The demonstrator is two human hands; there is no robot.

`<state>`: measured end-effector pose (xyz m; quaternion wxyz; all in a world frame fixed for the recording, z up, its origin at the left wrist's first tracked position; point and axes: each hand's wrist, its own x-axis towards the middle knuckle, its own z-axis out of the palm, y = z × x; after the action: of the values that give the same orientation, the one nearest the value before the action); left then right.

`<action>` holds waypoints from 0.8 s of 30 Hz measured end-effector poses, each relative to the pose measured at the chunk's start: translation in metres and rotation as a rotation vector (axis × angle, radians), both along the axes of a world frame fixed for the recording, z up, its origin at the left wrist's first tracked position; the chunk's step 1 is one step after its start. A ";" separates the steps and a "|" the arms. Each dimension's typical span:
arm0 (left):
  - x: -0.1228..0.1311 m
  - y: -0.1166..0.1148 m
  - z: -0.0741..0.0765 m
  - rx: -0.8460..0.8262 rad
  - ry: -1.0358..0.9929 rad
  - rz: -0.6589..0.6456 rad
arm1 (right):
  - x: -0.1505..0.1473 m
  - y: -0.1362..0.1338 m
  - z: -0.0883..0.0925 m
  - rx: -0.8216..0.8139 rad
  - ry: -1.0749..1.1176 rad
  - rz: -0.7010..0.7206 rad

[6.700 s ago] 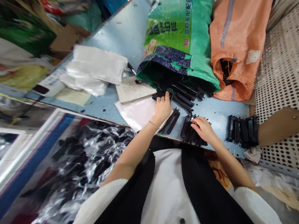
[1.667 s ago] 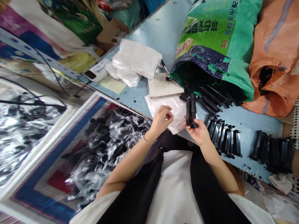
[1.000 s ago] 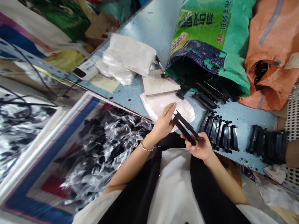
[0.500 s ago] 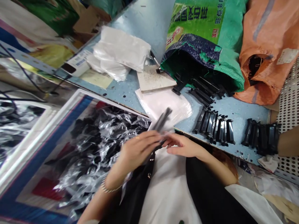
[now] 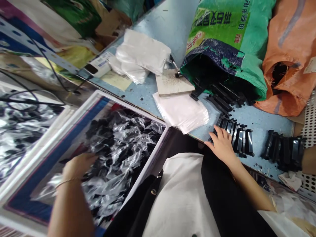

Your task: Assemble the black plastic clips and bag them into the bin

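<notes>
My left hand [image 5: 78,164] is over the left part of a white-rimmed crate [image 5: 158,144] filled with black parts in clear plastic bags [image 5: 123,144]. Its fingers are smeared by motion and partly hidden, so any grip cannot be made out. On the table's front edge, my right hand [image 5: 222,144] has its fingers spread over the left end of a row of black plastic parts [image 5: 239,140], touching them. To the left of that hand lies a fanned stack of clear plastic bags [image 5: 182,113].
A green sack [image 5: 259,65] spills more black parts onto the blue table [image 5: 145,102]. Beside it stands an orange sack [image 5: 291,49]. Another person's arm [image 5: 309,160] is at the right edge, next to a second group of black parts [image 5: 283,148]. White packets [image 5: 145,49] lie further back.
My hands were together in front of me on a black part. Now they are apart: the left has moved down-left over the crate, the right rightward to the row of parts.
</notes>
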<state>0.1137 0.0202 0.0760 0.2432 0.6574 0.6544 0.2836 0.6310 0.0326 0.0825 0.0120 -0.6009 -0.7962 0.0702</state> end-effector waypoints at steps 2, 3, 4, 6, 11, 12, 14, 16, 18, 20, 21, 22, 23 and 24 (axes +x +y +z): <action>0.029 0.020 -0.016 0.023 0.089 0.103 | -0.003 -0.003 -0.002 0.015 0.033 0.042; 0.053 0.032 -0.021 0.052 0.144 0.147 | -0.004 -0.005 -0.002 0.030 0.050 0.054; 0.081 0.044 -0.025 0.085 0.177 0.143 | -0.005 -0.006 -0.001 0.051 0.059 0.048; 0.143 0.068 -0.028 0.191 0.157 -0.095 | -0.006 -0.007 0.001 0.106 0.039 -0.035; 0.239 0.117 -0.023 0.168 0.287 -0.417 | -0.003 0.003 0.004 0.020 -0.087 -0.241; 0.241 0.126 -0.022 0.124 0.274 -0.401 | 0.001 0.007 0.005 -0.016 -0.078 -0.256; 0.234 0.141 -0.020 0.008 0.160 -0.339 | 0.011 0.014 0.008 -0.071 -0.001 -0.313; 0.222 0.153 -0.018 -0.167 -0.064 -0.268 | 0.022 0.018 0.014 -0.142 0.198 -0.401; 0.216 0.160 -0.016 -0.361 -0.336 -0.228 | 0.028 0.018 0.021 -0.263 0.573 -0.484; 0.220 0.162 -0.017 -0.494 -0.544 -0.216 | 0.023 0.015 0.026 -0.421 1.037 -0.532; 0.224 0.162 -0.018 -0.525 -0.604 -0.214 | 0.016 0.013 0.027 -0.508 1.246 -0.537; 0.229 0.161 -0.019 -0.532 -0.632 -0.210 | 0.006 0.011 0.026 -0.600 1.416 -0.532; 0.235 0.160 -0.021 -0.516 -0.638 -0.199 | -0.004 0.010 0.025 -0.697 1.541 -0.524; 0.239 0.159 -0.022 -0.489 -0.635 -0.183 | -0.014 0.009 0.022 -0.794 1.629 -0.519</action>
<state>0.3524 0.1797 0.0535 0.6062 0.5155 0.5339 0.2859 0.6165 0.0413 0.1043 0.3746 -0.4854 -0.3018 0.7300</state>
